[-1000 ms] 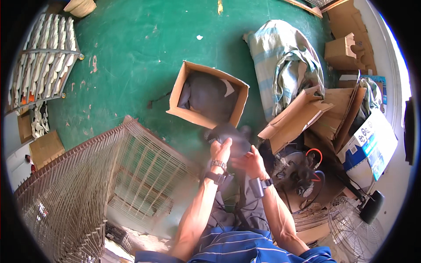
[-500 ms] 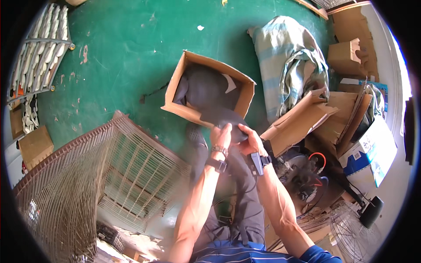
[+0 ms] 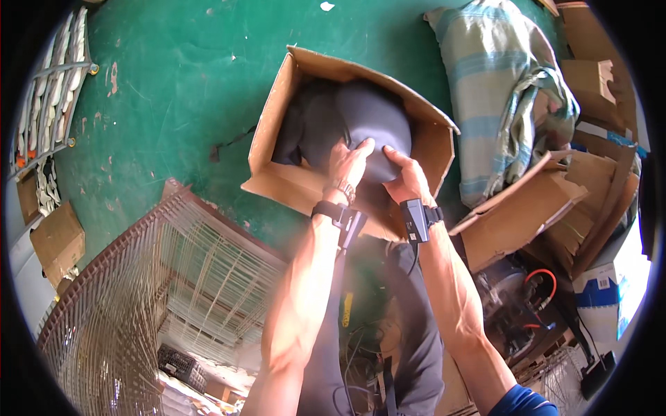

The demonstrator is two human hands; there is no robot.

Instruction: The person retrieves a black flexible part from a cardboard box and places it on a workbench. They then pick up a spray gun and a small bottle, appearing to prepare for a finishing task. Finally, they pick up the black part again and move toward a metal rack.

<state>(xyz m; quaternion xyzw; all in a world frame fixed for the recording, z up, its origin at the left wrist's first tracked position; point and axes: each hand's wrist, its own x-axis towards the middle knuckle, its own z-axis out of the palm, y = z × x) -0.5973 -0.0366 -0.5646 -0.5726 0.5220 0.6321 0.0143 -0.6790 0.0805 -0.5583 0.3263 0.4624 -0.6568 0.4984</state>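
An open cardboard box sits on the floor in front of me. Inside it is a bundle of dark grey cloth-like material. Both my hands reach into the box over its near side. A smooth, rounded dark grey piece is gripped along its near edge, my left hand with its thumb on top and my right hand likewise. The fingers beneath are hidden. What kind of item the piece is, I cannot make out. A device is strapped on each wrist.
A striped woven sack lies to the right of the box. Torn cardboard and a machine with a red hose are at the lower right. A wire-sided rack stands at the lower left. A dark strap trails from the box.
Both hands have moved forward from the box's near edge to inside it, carrying the dark grey piece onto the bundle. The view has come closer to the box.
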